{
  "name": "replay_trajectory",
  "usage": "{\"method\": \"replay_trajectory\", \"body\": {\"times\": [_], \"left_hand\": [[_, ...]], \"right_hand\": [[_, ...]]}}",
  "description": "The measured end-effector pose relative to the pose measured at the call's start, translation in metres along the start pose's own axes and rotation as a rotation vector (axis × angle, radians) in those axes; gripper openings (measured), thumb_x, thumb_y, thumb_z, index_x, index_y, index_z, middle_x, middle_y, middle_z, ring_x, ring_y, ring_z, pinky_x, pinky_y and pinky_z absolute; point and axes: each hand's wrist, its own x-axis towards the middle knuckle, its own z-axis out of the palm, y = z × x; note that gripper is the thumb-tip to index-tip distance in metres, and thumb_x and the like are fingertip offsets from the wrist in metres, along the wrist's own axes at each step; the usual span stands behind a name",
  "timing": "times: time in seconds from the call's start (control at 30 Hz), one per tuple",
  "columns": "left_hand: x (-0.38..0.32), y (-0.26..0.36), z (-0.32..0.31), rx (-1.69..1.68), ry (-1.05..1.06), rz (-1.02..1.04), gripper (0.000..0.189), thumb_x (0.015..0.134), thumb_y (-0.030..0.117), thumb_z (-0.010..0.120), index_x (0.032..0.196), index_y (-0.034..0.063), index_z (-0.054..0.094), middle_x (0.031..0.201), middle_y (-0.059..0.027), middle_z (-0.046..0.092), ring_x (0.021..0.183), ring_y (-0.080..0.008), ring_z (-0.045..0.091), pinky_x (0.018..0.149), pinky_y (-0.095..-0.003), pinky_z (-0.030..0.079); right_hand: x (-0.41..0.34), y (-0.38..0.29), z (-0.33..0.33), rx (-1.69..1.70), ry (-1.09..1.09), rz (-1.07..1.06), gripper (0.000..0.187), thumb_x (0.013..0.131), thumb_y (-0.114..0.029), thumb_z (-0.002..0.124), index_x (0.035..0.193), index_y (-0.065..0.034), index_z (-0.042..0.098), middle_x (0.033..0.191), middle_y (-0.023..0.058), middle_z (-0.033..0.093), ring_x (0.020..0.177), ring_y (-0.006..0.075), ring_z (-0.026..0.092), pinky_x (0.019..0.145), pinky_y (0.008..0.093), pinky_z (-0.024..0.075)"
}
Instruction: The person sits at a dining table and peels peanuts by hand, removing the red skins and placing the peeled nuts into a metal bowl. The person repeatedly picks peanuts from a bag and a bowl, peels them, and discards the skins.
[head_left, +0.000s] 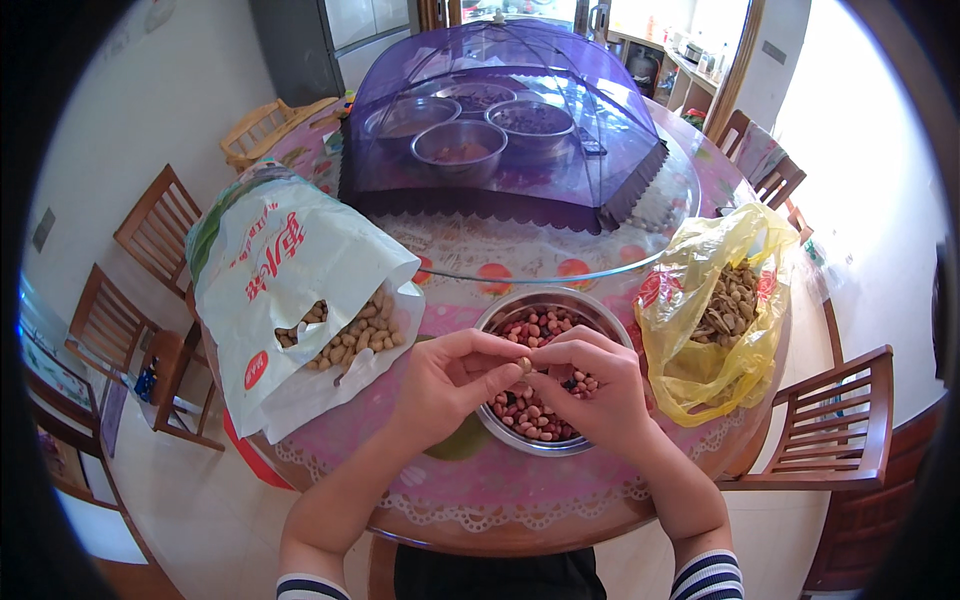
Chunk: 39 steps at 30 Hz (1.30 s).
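Over a stainless steel bowl (611, 315) of shelled peanuts (529, 420), my two hands meet fingertip to fingertip. Between them is one peanut in its shell (524, 364), pinched by the thumb and fingers of my left hand (454, 382). My right hand (592, 375) grips the same peanut from the other side. The kernels in the bowl are pink, red and dark. To the left lies a white plastic bag (300, 247), its mouth showing unshelled peanuts (367, 330). On the right, a yellow plastic bag (675, 375) holds empty peanut shells (727, 304).
A purple mesh food cover (510, 195) stands over several metal bowls (459, 142) on a glass turntable (540, 277). Pink patterned cloth (465, 480) covers the round table. Wooden chairs (832, 420) stand around it, and a tall grey cabinet (292, 52) is behind.
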Motion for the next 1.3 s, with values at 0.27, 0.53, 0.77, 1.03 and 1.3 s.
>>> {"method": "replay_trajectory", "body": {"times": [0.27, 0.53, 0.77, 1.03, 1.3], "left_hand": [[-0.001, -0.005, -0.001, 0.150, 0.003, 0.129, 0.015, 0.083, -0.009, 0.065, 0.097, -0.0057, 0.063, 0.097, -0.0117, 0.065, 0.092, -0.0160, 0.065, 0.083, -0.0285, 0.055], [-0.002, -0.012, -0.002, 0.205, 0.043, 0.186, 0.013, 0.078, -0.011, 0.068, 0.089, -0.0033, 0.066, 0.093, -0.0116, 0.066, 0.088, -0.0147, 0.064, 0.079, -0.0264, 0.055], [-0.004, -0.013, -0.001, 0.180, 0.043, 0.173, 0.012, 0.075, -0.012, 0.070, 0.081, -0.0020, 0.068, 0.086, -0.0098, 0.066, 0.083, -0.0135, 0.064, 0.074, -0.0257, 0.054], [-0.003, -0.014, 0.004, 0.106, 0.098, 0.170, 0.013, 0.077, -0.010, 0.069, 0.088, -0.0026, 0.067, 0.092, -0.0097, 0.066, 0.085, -0.0129, 0.064, 0.076, -0.0244, 0.055], [-0.002, -0.010, 0.003, 0.124, 0.054, 0.196, 0.015, 0.077, -0.008, 0.070, 0.091, -0.0027, 0.066, 0.094, -0.0087, 0.066, 0.088, -0.0128, 0.065, 0.078, -0.0245, 0.055]], "right_hand": [[-0.001, 0.001, -0.002, -0.002, -0.012, -0.021, 0.017, 0.072, -0.002, 0.074, 0.089, -0.0022, 0.070, 0.079, 0.0070, 0.064, 0.065, 0.0136, 0.063, 0.058, 0.0249, 0.0502], [-0.003, -0.001, 0.002, 0.039, -0.002, 0.088, 0.016, 0.072, 0.005, 0.070, 0.087, 0.0013, 0.069, 0.087, 0.0097, 0.068, 0.075, 0.0135, 0.066, 0.068, 0.0235, 0.0533], [-0.004, -0.002, 0.003, 0.051, -0.008, 0.046, 0.012, 0.071, 0.003, 0.072, 0.083, 0.0020, 0.067, 0.077, 0.0066, 0.063, 0.067, 0.0132, 0.066, 0.059, 0.0240, 0.0507], [-0.003, -0.003, 0.000, 0.154, -0.042, 0.177, 0.019, 0.077, 0.008, 0.067, 0.095, 0.0041, 0.067, 0.092, 0.0097, 0.065, 0.084, 0.0141, 0.066, 0.074, 0.0235, 0.0551], [-0.004, -0.001, 0.001, 0.220, -0.020, 0.184, 0.018, 0.076, 0.002, 0.071, 0.094, 0.0012, 0.069, 0.090, 0.0103, 0.069, 0.077, 0.0130, 0.068, 0.067, 0.0235, 0.0549]]}}
